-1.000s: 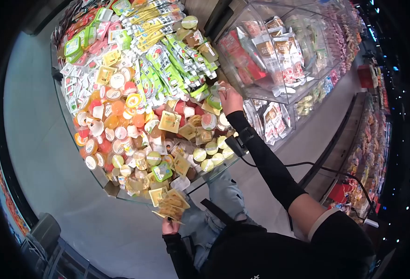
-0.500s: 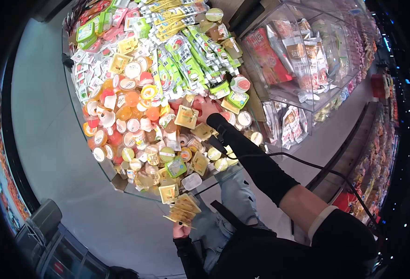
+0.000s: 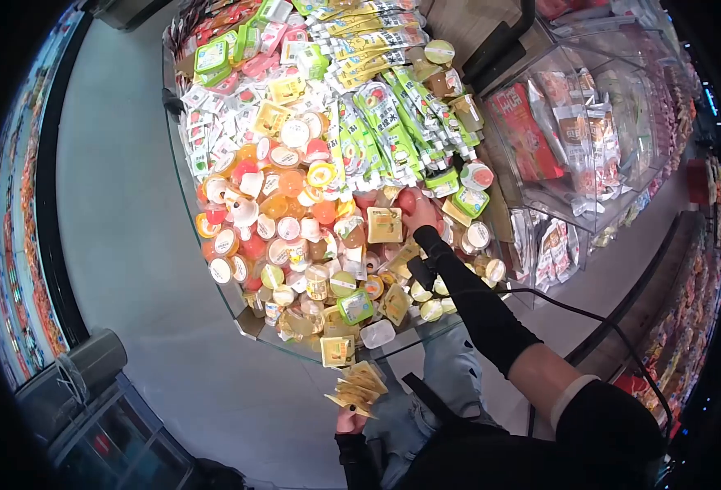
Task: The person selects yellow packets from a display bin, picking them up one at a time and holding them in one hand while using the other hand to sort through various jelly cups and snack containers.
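Note:
Several yellow square packs (image 3: 359, 387) are stacked in my left hand (image 3: 350, 421), its fingers wrapped round them just outside the bin's near edge. Among the jelly cups lies my right hand (image 3: 419, 214), with a reddish round item (image 3: 408, 201) at its fingers; whether it is gripped I cannot make out. Just left of that hand is a yellow square cup (image 3: 385, 224). Green-and-white pouches (image 3: 385, 122) lie beyond it, and a green-lidded cup (image 3: 470, 201) is to its right.
The glass-sided bin (image 3: 238, 306) holds orange and pink cups, sachets and yellow sticks. Clear acrylic boxes (image 3: 589, 208) with packaged snacks stand at the right. A black cable (image 3: 577, 309) runs from my right wrist. Grey floor (image 3: 123, 204) lies at the left.
The whole view has shifted, so the bin and both hands appear further right and slightly lower. My right hand stays among the cups, and my left hand still holds the yellow packs.

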